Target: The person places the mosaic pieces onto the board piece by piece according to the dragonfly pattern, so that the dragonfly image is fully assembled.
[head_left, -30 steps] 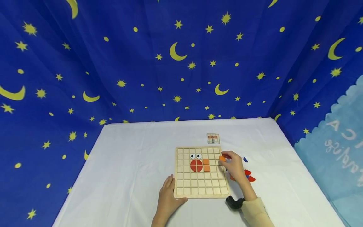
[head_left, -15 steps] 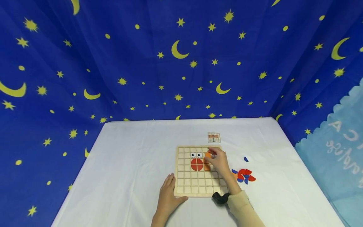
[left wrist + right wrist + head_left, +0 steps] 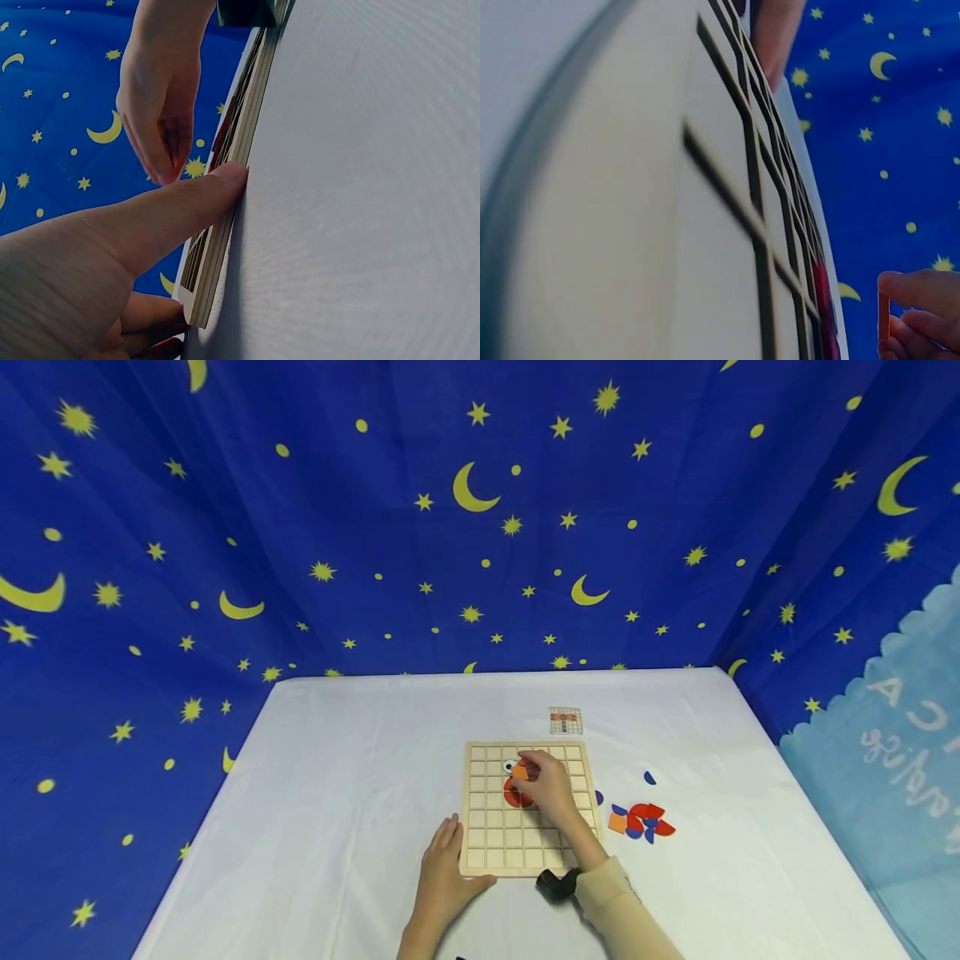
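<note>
Between the thumb and fingertips of my right hand (image 3: 543, 787) is an orange square tile (image 3: 521, 772), pinched over the upper middle of a wooden grid board (image 3: 495, 852). The tile shows edge-on in the right wrist view. Just below it, red quarter-round pieces (image 3: 513, 795) form a circle, partly covered by the hand. One round eye piece (image 3: 508, 767) shows above the circle. My left hand (image 3: 442, 877) rests at the board's near left corner, fingers along the left side and thumb (image 3: 172, 210) against the front edge.
A small pattern card (image 3: 566, 720) lies beyond the board. To the right are a pile of red and blue pieces (image 3: 647, 820), an orange square (image 3: 617, 822) and a lone blue half-round piece (image 3: 649, 777). Another blue piece (image 3: 599, 797) lies by the board's right edge.
My right hand has carried the orange tile leftward from the board's right edge to over the red circle, now covering the orange squares on the board. The left hand has stayed at the corner.
</note>
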Motion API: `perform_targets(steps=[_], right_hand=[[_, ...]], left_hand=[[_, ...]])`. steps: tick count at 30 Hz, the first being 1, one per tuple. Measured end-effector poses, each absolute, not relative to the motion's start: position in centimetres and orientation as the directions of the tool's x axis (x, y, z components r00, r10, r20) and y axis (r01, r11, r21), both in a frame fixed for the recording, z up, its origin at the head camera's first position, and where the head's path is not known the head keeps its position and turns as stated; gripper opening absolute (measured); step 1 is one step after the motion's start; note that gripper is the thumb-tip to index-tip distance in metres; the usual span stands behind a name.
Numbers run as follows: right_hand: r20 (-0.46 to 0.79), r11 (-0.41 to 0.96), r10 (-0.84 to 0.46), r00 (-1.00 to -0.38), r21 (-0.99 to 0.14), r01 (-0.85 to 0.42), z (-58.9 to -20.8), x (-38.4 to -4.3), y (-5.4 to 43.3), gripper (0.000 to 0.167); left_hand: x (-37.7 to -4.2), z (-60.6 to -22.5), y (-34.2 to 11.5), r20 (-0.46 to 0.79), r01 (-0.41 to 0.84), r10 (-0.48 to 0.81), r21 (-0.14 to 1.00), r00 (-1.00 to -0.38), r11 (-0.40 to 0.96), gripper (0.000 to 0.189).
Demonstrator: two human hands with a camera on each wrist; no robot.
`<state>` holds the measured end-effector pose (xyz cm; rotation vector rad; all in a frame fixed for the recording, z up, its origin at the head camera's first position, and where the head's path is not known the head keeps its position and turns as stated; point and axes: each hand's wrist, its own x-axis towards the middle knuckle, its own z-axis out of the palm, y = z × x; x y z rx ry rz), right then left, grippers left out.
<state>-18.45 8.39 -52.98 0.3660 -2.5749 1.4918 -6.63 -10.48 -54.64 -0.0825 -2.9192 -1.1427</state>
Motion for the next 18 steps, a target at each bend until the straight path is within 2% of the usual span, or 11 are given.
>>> perform_targets(steps=[9,18], right_hand=[[0.234,0.529,-0.208,-0.95,-0.79,-0.31,-53.5,-18.6,5.9,0.042],[0.255,0.545,-0.215,-0.943,-0.77,-0.333,-54.2,-18.7,4.7,0.038]], left_hand=[[-6.6,-54.4,-10.6,0.04,0.076,0.067,0.664,-0.997,0.744,0.098],[-6.5,-54.3,-10.6,0.021,0.055,0.055,0.669,-0.998,0.741,0.098]])
